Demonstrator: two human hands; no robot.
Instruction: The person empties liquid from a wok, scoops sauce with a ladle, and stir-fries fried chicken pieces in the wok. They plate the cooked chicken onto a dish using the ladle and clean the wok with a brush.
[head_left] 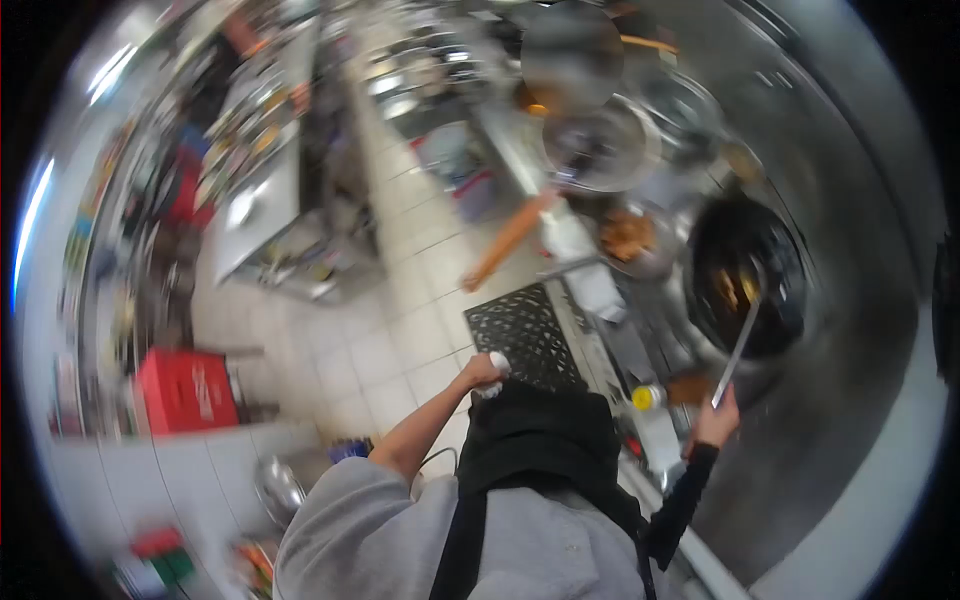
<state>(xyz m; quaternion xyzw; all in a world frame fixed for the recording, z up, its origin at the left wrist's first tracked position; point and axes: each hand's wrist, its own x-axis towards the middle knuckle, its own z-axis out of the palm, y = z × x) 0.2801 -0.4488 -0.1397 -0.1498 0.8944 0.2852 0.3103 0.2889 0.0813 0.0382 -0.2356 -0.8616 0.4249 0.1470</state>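
My right hand (pixel 714 420) is closed around the handle of a long-handled metal cooking utensil (pixel 738 350). The utensil's far end reaches into a dark wok (pixel 708 312) on the stove, beside some golden-brown food (pixel 730 290). Blur hides the exact shape of that end. In front of my apron, my left hand (pixel 482 373) grips a bunched white cloth (pixel 498 364), only part of which shows. Left of the wok sits a metal bowl (pixel 657 262) of browned food pieces (pixel 627 235).
Beyond the bowl stand a large pot (pixel 640 165) and a wooden-handled pan (pixel 570 60). A wooden handle (pixel 510 240) juts over the floor from the stove's edge, near a white cloth (pixel 592 285). A yellow-capped container (pixel 647 398) is beside the wok. A black mat (pixel 525 335) covers some tiles.
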